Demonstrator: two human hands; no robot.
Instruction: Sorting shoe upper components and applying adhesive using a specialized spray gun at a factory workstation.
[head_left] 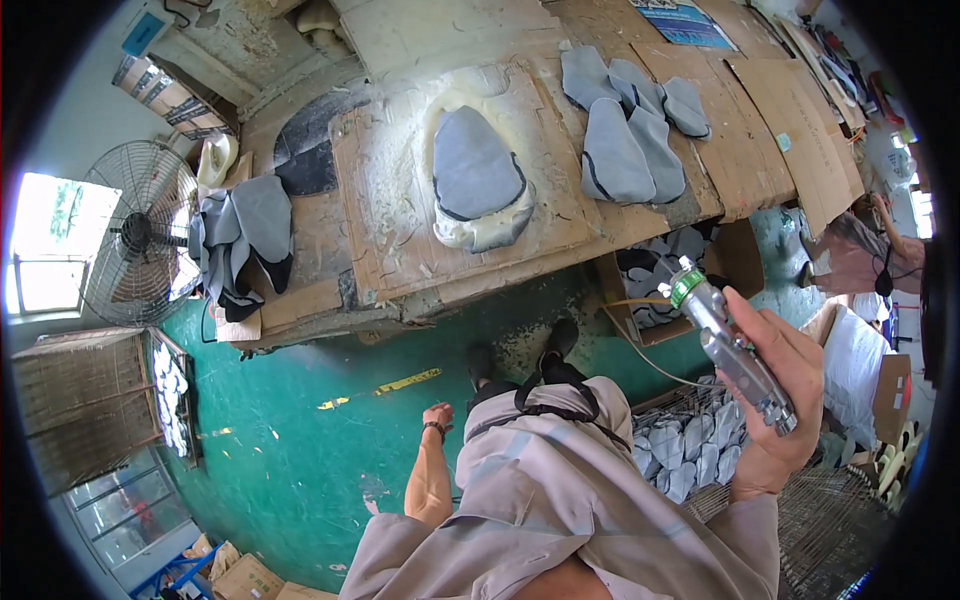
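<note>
In my right hand [775,375], raised at the right, is a metal spray gun [728,345] with a green ring near its tip. My fingers are wrapped round its body, and the tip points up toward the workbench. A thin yellowish hose [645,357] runs nearby; its joint with the gun is unclear. My left hand [437,416] hangs low beside my apron, its fingers loosely bent with nothing visible in them. On the bench, a grey rounded fabric piece [474,163] with a dark edge lies over a pale pad on cardboard [375,235] crusted with whitish residue.
Several grey pieces [617,150] lie at the bench's right, and more [262,220] drape over its left end. A filled cardboard box [742,255] stands underneath. A wire rack [715,500] holds grey pieces. A fan [135,232] stands left; another person [865,245] is far right.
</note>
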